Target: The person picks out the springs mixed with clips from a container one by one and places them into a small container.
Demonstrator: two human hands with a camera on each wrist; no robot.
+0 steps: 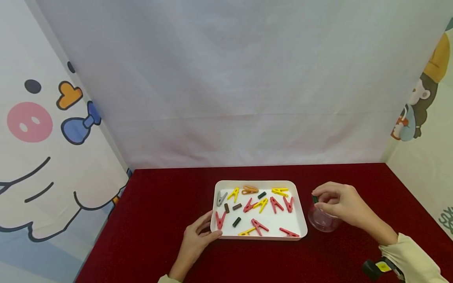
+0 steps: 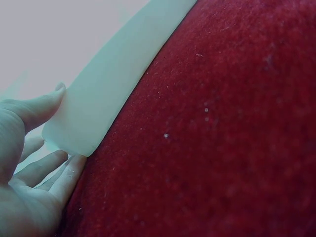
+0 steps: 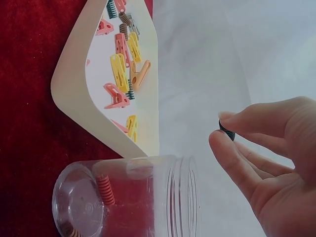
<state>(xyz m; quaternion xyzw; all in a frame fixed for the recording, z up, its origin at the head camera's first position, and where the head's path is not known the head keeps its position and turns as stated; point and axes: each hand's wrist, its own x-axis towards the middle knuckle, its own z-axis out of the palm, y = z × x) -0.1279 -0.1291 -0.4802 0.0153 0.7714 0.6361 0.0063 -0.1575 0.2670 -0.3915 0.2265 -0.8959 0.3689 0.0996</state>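
My right hand (image 1: 336,201) pinches a dark green spring (image 3: 227,131) between thumb and fingertips, above the mouth of a clear jar (image 1: 323,221). In the right wrist view, a red spring (image 3: 105,190) and part of a brown spring (image 3: 75,232) lie inside the jar. My left hand (image 1: 196,238) holds the near left corner of a white tray (image 1: 262,237), thumb at the rim and fingers around the outside. Scattered in the tray are red clothespins (image 1: 276,204), yellow clothespins (image 1: 262,204), an orange one (image 1: 250,190), a grey one (image 1: 221,198), green springs (image 1: 236,222) and brown springs (image 1: 237,206).
Dark red cloth (image 1: 170,196) covers the table. A pale curtain (image 1: 240,86) hangs behind it, with printed cartoon panels (image 1: 39,165) at the sides. The jar stands close to the tray's right side.
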